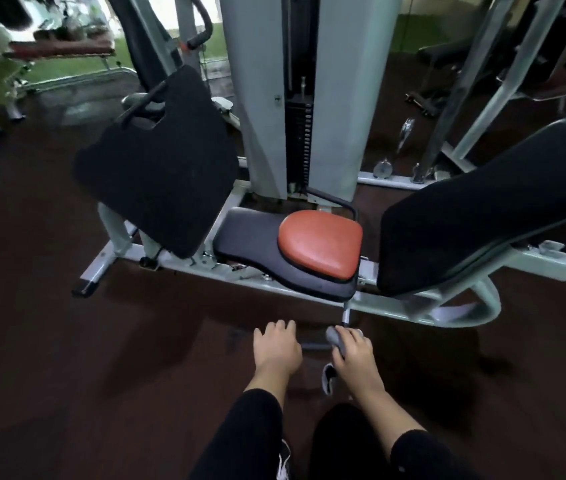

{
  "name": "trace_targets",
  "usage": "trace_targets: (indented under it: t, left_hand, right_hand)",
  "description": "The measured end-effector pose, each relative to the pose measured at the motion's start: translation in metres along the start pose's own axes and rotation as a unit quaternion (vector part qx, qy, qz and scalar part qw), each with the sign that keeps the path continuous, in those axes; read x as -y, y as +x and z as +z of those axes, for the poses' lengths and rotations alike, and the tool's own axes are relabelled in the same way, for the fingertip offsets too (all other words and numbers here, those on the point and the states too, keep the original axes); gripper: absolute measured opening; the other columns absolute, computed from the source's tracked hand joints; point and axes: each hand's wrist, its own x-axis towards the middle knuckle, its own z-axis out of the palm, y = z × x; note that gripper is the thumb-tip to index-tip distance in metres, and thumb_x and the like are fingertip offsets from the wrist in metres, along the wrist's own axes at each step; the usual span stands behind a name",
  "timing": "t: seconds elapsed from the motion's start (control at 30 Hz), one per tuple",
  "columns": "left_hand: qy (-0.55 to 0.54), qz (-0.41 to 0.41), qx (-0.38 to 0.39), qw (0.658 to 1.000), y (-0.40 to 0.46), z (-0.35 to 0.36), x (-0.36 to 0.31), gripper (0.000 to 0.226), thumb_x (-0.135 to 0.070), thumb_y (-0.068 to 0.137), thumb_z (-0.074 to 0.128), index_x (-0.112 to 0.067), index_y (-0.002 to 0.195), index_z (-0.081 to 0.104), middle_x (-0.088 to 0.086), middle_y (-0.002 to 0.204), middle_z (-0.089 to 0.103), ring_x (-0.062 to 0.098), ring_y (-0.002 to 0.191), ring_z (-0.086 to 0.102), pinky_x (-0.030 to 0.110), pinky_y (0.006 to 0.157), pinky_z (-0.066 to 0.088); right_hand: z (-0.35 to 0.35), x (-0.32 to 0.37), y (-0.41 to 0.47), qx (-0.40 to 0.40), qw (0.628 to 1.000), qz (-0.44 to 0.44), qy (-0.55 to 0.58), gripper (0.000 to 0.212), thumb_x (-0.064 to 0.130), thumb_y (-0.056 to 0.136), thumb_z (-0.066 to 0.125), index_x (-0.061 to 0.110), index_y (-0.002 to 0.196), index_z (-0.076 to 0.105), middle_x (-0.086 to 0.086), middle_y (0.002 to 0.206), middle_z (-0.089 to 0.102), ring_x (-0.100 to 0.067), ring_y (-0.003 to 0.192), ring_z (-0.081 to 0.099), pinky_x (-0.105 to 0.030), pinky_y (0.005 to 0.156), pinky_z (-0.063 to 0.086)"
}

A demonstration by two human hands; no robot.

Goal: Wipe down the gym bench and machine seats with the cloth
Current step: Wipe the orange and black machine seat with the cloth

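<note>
Dark brown rubber floor (67, 341) fills the room. At 12 o'clock rises a grey weight-stack tower (264, 98). At 10 o'clock a strip of green turf (67, 69) lies in daylight; at 2 o'clock stand slanted steel frame posts (475, 81).

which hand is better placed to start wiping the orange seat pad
Right. The right hand already grips the grey cloth and sits below the orange seat pad; the left hand holds nothing.

Both arms reach forward and down, side by side, in black sleeves pushed up to mid-forearm. The left hand (276, 348) is palm down, fingers curled loosely, holding nothing. The right hand (354, 353), just beside it, is closed with its fingers wrapped round a grey cloth (337, 339).
</note>
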Motion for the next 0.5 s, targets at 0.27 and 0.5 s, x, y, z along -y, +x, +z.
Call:
trace_targets:
  t: [0.27, 0.5]
  left_hand:
    - [-0.018, 0.024, 0.017, 0.999, 0.142, -0.043, -0.028, 0.048, -0.029, 0.100, 0.035, -0.022, 0.147, 0.032, 0.000, 0.145, 0.042, 0.021, 0.136, 0.035, 0.045, 0.112, 0.025]
    - [-0.037, 0.013, 0.017, 0.999, 0.272, -0.071, -0.050, 0.052, -0.030, 0.101, 0.032, -0.023, 0.152, 0.022, -0.001, 0.155, 0.029, 0.017, 0.143, 0.024, 0.044, 0.116, 0.018]
  right_hand:
    - [0.014, -0.059, 0.135, -0.003, 0.995, 0.081, 0.051, 0.039, 0.007, 0.062, 0.062, 0.001, 0.100, 0.066, -0.012, 0.091, 0.067, -0.033, 0.079, 0.067, -0.028, 0.079, 0.034]
    - [0.034, -0.118, 0.260, 0.033, 0.991, 0.097, 0.090, 0.043, 0.025, 0.080, 0.038, 0.008, 0.111, 0.062, -0.009, 0.103, 0.060, -0.035, 0.093, 0.058, -0.035, 0.087, 0.040]
